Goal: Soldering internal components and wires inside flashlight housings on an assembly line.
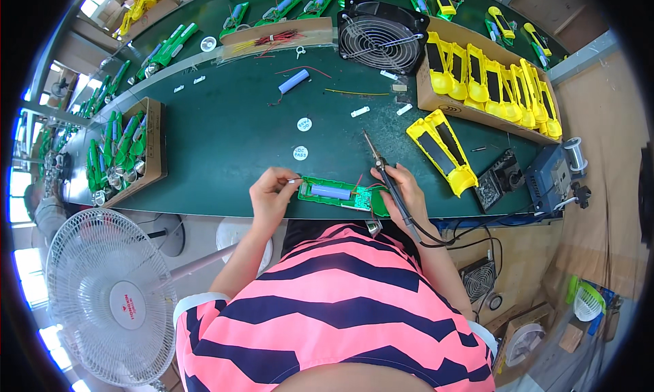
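The left hand (271, 191) is pinching its fingers nearly closed at one end of the open green case (335, 202); what they are gripping is too small to tell. The case is sitting at the near edge of the tabletop (231, 119). The right hand (407, 187) is wrapping its fingers around a soldering iron (379, 158). Wiring seems to be underway, probably calling for turning the outward-pointing tip toward the case.
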Available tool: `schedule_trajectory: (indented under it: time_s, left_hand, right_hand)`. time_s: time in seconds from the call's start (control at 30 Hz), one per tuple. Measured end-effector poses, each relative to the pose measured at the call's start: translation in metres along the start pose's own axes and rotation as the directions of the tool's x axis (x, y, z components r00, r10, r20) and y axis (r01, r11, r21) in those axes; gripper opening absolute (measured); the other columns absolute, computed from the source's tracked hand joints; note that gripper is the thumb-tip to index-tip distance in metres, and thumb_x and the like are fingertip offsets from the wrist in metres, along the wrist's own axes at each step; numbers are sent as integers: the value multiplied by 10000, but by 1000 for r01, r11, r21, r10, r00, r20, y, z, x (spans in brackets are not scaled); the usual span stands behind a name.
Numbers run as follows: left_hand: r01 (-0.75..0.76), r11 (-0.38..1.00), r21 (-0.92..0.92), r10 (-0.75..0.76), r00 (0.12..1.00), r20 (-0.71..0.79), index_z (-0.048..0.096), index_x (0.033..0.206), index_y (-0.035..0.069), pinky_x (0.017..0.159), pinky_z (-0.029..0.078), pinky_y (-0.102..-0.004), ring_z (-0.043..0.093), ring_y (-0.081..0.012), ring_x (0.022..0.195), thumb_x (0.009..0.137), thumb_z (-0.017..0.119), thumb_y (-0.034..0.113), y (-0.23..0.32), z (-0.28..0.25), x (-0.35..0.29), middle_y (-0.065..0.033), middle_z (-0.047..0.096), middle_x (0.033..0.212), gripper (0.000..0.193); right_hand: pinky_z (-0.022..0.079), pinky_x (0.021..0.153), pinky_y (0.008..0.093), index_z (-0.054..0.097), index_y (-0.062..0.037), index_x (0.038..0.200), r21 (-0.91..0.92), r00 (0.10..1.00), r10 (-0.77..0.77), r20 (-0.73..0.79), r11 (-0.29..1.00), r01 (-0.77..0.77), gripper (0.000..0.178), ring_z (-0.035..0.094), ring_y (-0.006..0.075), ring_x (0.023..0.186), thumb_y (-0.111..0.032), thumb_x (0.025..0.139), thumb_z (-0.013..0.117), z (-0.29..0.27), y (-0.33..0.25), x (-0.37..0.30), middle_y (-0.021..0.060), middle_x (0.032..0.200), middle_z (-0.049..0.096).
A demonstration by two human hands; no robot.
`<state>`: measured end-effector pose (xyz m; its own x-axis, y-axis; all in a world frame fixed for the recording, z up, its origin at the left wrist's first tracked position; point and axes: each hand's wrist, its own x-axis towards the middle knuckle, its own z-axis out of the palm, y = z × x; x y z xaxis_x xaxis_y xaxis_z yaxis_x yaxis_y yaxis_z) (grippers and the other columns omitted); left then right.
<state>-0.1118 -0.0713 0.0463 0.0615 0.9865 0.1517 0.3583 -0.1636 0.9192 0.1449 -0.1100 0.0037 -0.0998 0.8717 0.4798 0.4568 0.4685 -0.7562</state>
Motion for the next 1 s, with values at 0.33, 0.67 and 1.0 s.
schedule_trajectory:
  time_s: [0.33,0.67,1.0]
  left_hand:
    - [-338,896,288,289,936,200,606,943,-1,642,457,-262,563,-202,741,748,564,-61,23,-2,-4,-117,572,887,208]
    - [-373,837,399,325,927,185,625,911,19,563,453,-270,569,-198,644,735,585,-55,21,-4,-1,-91,580,782,196]
    - [-633,537,558,475,773,419,596,911,-6,576,478,-293,567,-220,719,652,599,-44,25,-9,-2,-98,556,841,262]
  right_hand:
    - [335,986,405,371,-52,1086,-33,1000,27,9,999,-27,490,491,325,1078,66,672,605,-1,-2,1,38,1083,595]
    - [328,984,433,374,-54,1079,-26,1000,-8,1,1000,8,492,538,280,1026,70,667,611,-2,-2,3,56,1062,605]
    - [329,980,438,377,-59,1070,0,1000,-14,-16,1000,14,485,548,268,1016,75,666,611,1,3,0,57,1054,610]
